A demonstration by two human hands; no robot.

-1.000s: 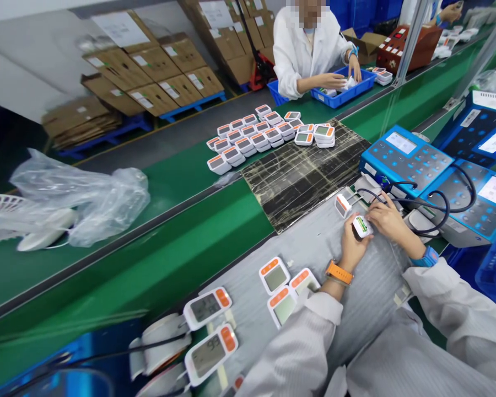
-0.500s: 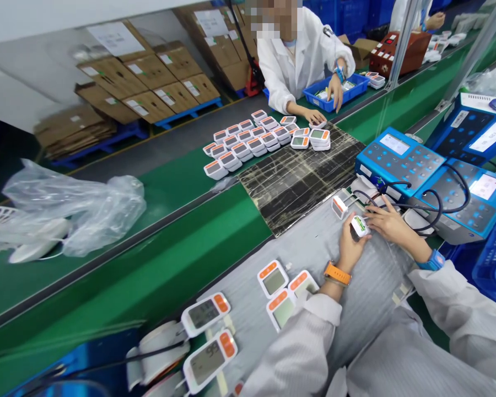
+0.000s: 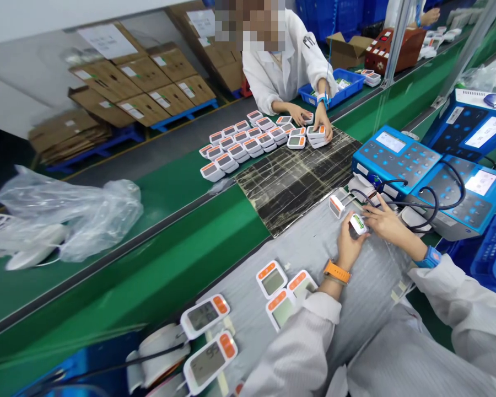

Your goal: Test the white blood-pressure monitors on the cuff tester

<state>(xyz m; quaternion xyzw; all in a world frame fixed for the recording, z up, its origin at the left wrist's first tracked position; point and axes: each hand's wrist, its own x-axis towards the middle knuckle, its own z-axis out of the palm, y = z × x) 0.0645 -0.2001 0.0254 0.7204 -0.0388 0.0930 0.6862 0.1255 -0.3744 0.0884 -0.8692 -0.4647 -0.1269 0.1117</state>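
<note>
My left hand [image 3: 349, 245], with an orange watch band at the wrist, is closed around a small white blood pressure monitor [image 3: 357, 223]. Green batteries show in its uncovered back. At the monitor's right side, my right hand [image 3: 388, 223] has its fingertips close together, with one finger raised; whatever they pinch is hidden. Just beyond stands another monitor [image 3: 337, 206] on its edge, a thin tube leading from it. Three monitors with orange buttons [image 3: 271, 279] lie left of my left forearm. Farther left, two monitors [image 3: 210, 361] with lit-up readings are joined to tubes.
Blue test boxes [image 3: 397, 157] with black hoses stand at right. Across the green conveyor [image 3: 215, 237], a co-worker [image 3: 289, 71] handles monitors beside rows of them [image 3: 240, 144] and a blue tray [image 3: 347, 94]. A dark marbled board [image 3: 293, 176] bridges the belt. Plastic bags [image 3: 78, 204] lie left.
The co-worker's one hand has moved from the blue tray onto a stack of monitors. My hands keep nearly the same hold on the monitor. The whole view has shifted slightly.
</note>
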